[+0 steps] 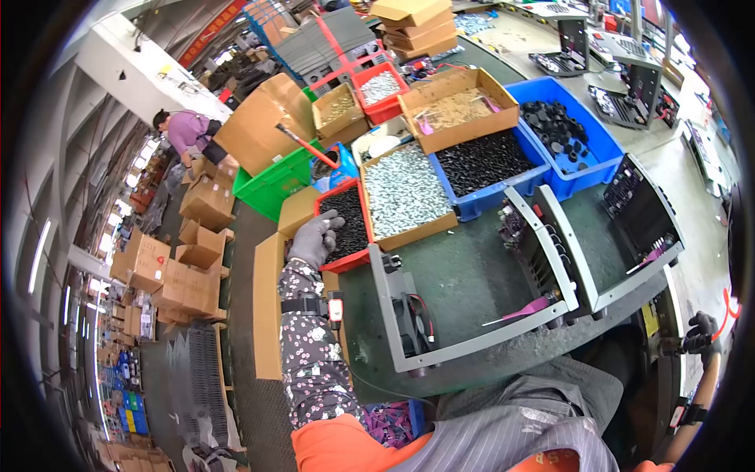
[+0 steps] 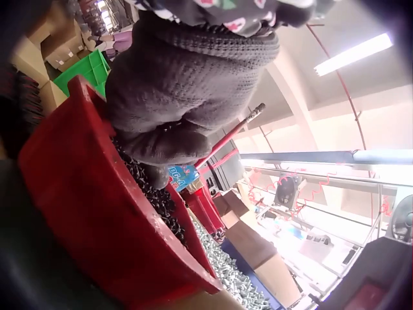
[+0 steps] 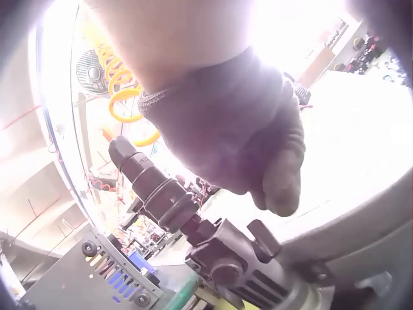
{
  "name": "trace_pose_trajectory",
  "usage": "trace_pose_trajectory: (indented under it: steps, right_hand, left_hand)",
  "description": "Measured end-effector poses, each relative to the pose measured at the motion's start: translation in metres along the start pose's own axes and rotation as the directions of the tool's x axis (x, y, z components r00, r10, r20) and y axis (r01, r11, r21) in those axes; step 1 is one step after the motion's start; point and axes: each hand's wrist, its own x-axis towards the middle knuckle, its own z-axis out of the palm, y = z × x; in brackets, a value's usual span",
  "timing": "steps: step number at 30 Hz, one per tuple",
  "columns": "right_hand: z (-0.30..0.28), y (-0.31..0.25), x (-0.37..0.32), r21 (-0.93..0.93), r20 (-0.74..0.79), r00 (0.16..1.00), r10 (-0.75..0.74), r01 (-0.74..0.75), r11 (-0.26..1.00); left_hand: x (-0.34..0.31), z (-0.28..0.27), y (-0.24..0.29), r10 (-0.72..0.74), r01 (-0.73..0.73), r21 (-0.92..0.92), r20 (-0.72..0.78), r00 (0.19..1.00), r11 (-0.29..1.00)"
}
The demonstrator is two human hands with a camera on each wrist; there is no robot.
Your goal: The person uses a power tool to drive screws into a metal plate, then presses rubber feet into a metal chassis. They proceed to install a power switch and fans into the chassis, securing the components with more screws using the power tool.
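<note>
My left hand (image 1: 314, 241), in a grey knit glove, reaches over the left side of a red bin (image 1: 370, 256) of black screws (image 1: 343, 224). In the left wrist view its curled fingers (image 2: 171, 143) dip in among the screws at the rim. My right hand (image 1: 702, 326), also gloved, is far right beside a dark air-line fitting (image 1: 675, 344). The right wrist view shows its bent fingers (image 3: 284, 187) just above the fitting's metal body (image 3: 242, 261). Their inner side is hidden, so I cannot tell what they hold.
Two grey metal housings (image 1: 480, 334) stand before me, a pink-handled screwdriver (image 1: 528, 308) in one. Beyond are a box of silver screws (image 1: 405, 189), blue bins (image 1: 582, 177) and a green crate (image 1: 263, 187). An open carton (image 1: 269, 315) lies left. Another person (image 1: 189, 134) bends over boxes.
</note>
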Motion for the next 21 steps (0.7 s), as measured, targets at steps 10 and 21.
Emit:
trace_pose_trajectory:
  steps: [10, 21]
  right_hand:
    - [0.073, -0.055, -0.027, -0.363, 0.307, 0.906, -0.291, 0.395, 0.844]
    - [0.025, -0.025, 0.010, -0.341, 0.358, 0.910, -0.209, 0.336, 0.878]
  left_hand:
    - [-0.013, -0.006, -0.004, -0.078, 0.086, -0.524, 0.036, 0.996, 0.847]
    - [-0.117, 0.061, 0.001, 0.126, 0.067, -0.481, 0.357, 0.925, 0.874]
